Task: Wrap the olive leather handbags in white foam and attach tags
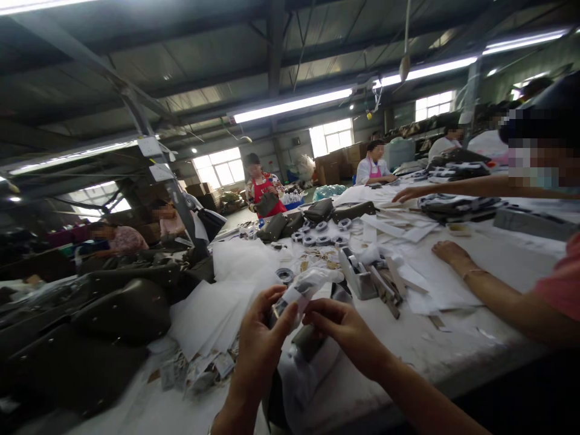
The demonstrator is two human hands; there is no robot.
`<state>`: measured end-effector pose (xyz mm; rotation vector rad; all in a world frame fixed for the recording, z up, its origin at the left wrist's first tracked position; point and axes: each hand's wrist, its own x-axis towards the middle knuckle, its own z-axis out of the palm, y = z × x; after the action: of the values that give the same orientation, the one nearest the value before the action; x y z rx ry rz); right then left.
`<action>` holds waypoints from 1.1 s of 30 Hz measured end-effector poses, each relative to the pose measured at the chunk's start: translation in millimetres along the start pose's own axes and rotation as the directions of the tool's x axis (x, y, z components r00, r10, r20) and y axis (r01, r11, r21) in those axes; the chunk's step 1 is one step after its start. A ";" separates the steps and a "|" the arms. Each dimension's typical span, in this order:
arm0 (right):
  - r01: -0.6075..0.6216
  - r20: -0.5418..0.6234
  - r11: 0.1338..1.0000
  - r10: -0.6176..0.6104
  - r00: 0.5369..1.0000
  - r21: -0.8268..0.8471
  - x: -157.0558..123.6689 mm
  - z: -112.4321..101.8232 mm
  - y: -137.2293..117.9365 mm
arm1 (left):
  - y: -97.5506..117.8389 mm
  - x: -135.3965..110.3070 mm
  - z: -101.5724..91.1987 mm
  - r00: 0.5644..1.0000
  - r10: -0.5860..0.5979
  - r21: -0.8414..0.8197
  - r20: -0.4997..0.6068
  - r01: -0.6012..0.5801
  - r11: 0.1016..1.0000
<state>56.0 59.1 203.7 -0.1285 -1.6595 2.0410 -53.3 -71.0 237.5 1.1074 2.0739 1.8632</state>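
Just above the table's front edge, my left hand (pixel 263 326) is closed around a small dark piece wrapped in translucent white sheeting (pixel 301 294), its thumb lying across the wrap. My right hand (pixel 344 329) pinches the near side of that wrap with thumb and fingertips. What the wrap holds cannot be made out. Beneath both hands, a dark olive item (pixel 308 343) is partly covered by white wrapping. Beyond them stand a grey tape dispenser (pixel 357 275) and a roll of tape (pixel 284 276).
Dark olive bags (pixel 86 338) are heaped at the left. White sheets (pixel 212 317) and small packets (pixel 199 371) lie beside my left hand. A co-worker's hand (pixel 453 254) rests on the table at right, the other arm reaching across. Several people work farther back.
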 end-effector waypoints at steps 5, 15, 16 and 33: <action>-0.019 -0.059 1.000 0.020 0.998 0.019 -2.1 0.8 1.3 | -2.7 0.1 1.1 0.999 -0.034 -0.024 0.011 0.034 0.999; 0.043 -0.221 0.993 -0.018 0.975 0.109 5.0 15.1 10.0 | 11.0 -6.0 6.2 0.992 0.056 0.084 0.117 -0.066 0.994; 0.035 -0.231 0.993 -0.008 0.973 0.115 4.9 16.7 10.3 | 11.1 -6.2 5.9 0.991 0.056 0.096 0.125 -0.068 0.993; -0.165 0.005 0.651 0.240 0.971 0.741 -21.3 12.6 -7.6 | 7.4 -14.5 10.7 0.979 0.175 0.129 0.102 -0.187 0.974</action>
<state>72.2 39.6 209.0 -0.1258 -0.6584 2.6728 -33.8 -71.4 236.7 1.4314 2.1431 1.7284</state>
